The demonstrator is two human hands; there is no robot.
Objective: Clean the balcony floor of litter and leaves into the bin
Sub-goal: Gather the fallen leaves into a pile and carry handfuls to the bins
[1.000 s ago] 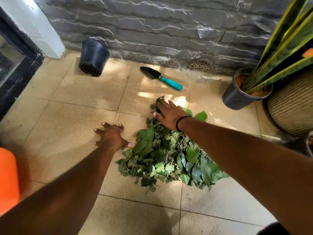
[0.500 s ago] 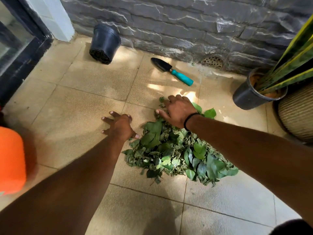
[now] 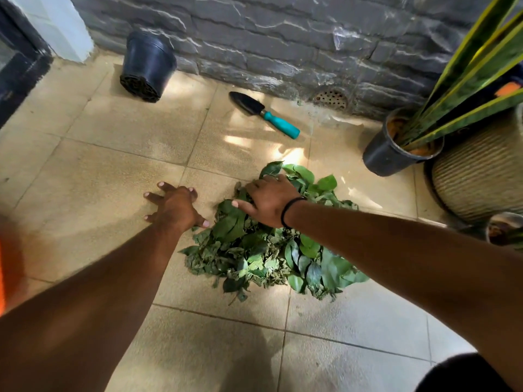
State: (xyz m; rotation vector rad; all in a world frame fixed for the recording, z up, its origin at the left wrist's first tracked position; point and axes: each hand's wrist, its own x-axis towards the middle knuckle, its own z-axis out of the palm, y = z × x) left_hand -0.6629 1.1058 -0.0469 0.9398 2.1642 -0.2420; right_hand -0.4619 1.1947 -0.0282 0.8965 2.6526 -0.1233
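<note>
A heap of green leaves (image 3: 268, 250) lies on the tan floor tiles (image 3: 113, 142) in the middle of the head view. My left hand (image 3: 174, 206) presses flat on the tile just left of the heap, fingers spread, thumb at the leaves' edge. My right hand (image 3: 268, 200), with a black band on the wrist, rests on the far top of the heap with its fingers over the leaves. An orange object (image 3: 2, 278) shows only as a sliver at the left edge; I cannot tell what it is.
A black empty pot (image 3: 147, 66) lies tipped by the grey stone wall. A trowel (image 3: 264, 113) with a teal handle lies near a floor drain (image 3: 331, 99). A potted striped plant (image 3: 396, 148) and a woven basket (image 3: 478, 176) stand at the right.
Both hands have drawn a little nearer to me across the floor, the right one pulling the far leaves in. The view has shifted, so the orange object slid almost out at left.
</note>
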